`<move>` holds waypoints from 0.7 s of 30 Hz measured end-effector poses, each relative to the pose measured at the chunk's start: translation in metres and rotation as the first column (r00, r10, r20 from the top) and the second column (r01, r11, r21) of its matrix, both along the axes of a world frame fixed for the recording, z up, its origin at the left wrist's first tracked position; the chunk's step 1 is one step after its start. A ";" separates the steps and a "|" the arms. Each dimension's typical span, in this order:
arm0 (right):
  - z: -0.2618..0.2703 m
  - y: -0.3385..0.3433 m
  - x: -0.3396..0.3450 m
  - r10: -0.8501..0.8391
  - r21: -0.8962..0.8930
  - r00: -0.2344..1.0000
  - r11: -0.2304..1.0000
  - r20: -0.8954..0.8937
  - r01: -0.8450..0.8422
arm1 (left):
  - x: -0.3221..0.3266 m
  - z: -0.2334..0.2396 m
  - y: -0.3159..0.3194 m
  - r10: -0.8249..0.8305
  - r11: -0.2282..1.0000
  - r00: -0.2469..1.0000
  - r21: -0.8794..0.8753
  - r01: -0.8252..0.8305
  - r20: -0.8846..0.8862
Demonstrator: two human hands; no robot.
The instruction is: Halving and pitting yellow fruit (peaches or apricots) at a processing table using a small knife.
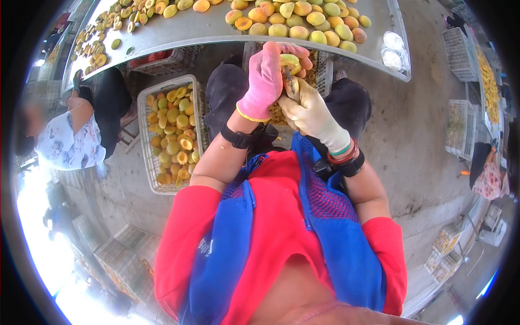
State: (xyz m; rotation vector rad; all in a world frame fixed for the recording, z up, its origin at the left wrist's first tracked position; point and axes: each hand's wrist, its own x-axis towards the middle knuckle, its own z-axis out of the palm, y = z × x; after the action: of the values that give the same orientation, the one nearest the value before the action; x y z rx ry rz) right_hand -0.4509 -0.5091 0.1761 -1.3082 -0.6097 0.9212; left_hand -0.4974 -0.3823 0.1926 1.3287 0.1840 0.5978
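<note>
My left hand (264, 79), in a pink glove with a yellow cuff, holds a yellow-green peach (290, 63) that looks cut open. A small metal pitting tool or knife (289, 80) is gripped in my right hand (310, 107), which wears a whitish glove. Its blade tip meets the fruit's cut face. Both hands are close together between my knees, just in front of the metal table's edge. Beneath them stands a plastic crate (323, 73) containing small yellow-brown pieces, partly hidden by my hands.
Whole and halved peaches (300, 20) lie on the metal table (183, 46), with clear plastic bags (393, 50) at its right corner. A crate of cut peaches (142, 105) stands left of my leg. Another person (73, 138) sits farther left. Stacked crates (122, 260) stand behind me.
</note>
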 end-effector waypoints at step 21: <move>0.007 -0.027 0.015 0.092 -0.324 0.995 0.941 -0.040 -0.100 | -0.022 -0.015 0.068 0.157 0.979 0.987 -0.127 -0.162 -0.046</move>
State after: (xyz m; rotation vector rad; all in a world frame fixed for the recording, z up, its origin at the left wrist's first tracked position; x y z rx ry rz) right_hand -0.4361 -0.5358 0.1827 -1.5695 -0.5196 1.1533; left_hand -0.5197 -0.3141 0.1780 1.2054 0.3560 0.6859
